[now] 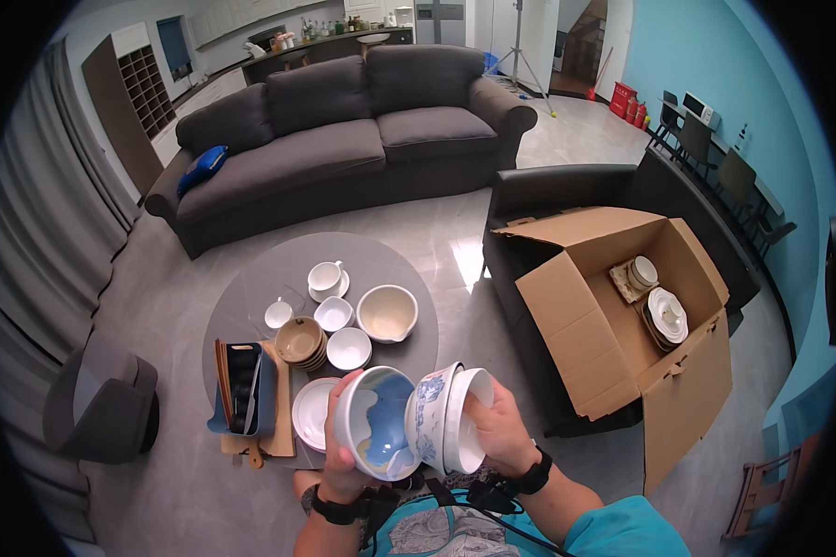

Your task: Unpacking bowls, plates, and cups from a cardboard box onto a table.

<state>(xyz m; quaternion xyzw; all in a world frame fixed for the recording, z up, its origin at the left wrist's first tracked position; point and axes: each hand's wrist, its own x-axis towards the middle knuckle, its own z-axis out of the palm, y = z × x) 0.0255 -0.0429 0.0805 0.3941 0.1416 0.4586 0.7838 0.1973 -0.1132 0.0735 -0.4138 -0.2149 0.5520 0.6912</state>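
Observation:
My left hand (341, 445) grips a large bowl (383, 421) with a blue painted inside, its mouth tilted to the right. In my right hand (501, 428) are nested bowls: a white one (468, 425) and one with blue painted scenery (428, 418), whose base end reaches the mouth of the left bowl. Whether the two touch cannot be told. Below my hands' far side stands a round grey table (320, 254). It bears a stack of white plates (313, 414), stacked brown bowls (299, 340), white bowls (349, 348), a large cream bowl (387, 313) and a cup on a saucer (326, 277).
An unfolded cardboard box (613, 327) rests on a black armchair (564, 184) at the right, with stacked dishes (667, 315) and a cup (643, 271) inside. A blue utensil holder (265, 397) stands on a wooden cutting board (282, 425). Beyond is a grey sofa (334, 150).

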